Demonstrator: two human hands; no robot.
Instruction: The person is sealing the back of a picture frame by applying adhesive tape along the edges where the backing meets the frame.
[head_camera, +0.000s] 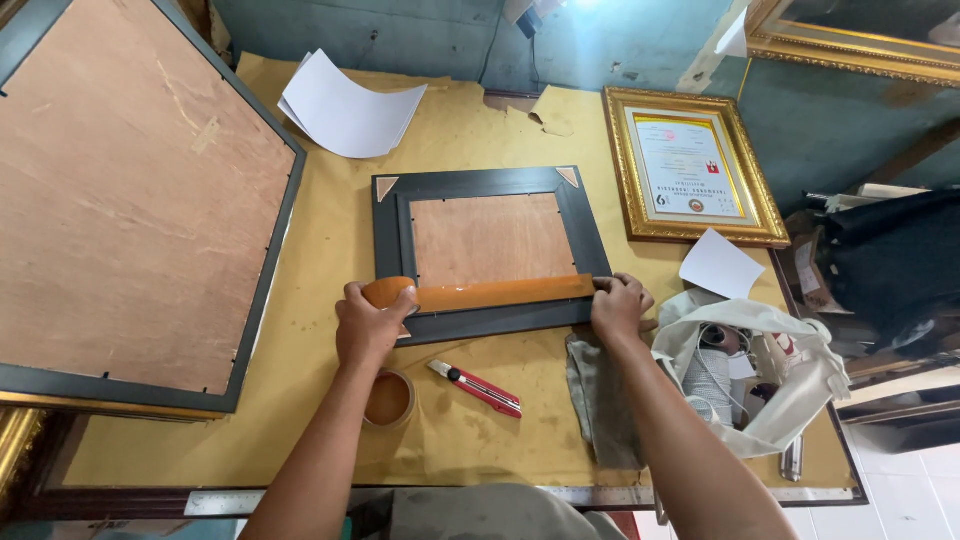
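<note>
Nearest, red box cutter (477, 387) and spare tape roll (389, 399) lie loose by the wrists, easy to knock. Left hand (368, 325) grips brown tape roll (388, 292); right hand (620, 307) fingers pinch strip's free end on black frame (487, 250), face-down mid-table w/ backing up. Uneven pull prob means wrinkles or skewed strip off the seam

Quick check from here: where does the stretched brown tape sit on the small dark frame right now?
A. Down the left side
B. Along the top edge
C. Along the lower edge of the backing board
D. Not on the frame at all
C: the brown tape runs across the small dark frame at the bottom of its backing board, between the left hand holding the roll and the right hand.
</note>
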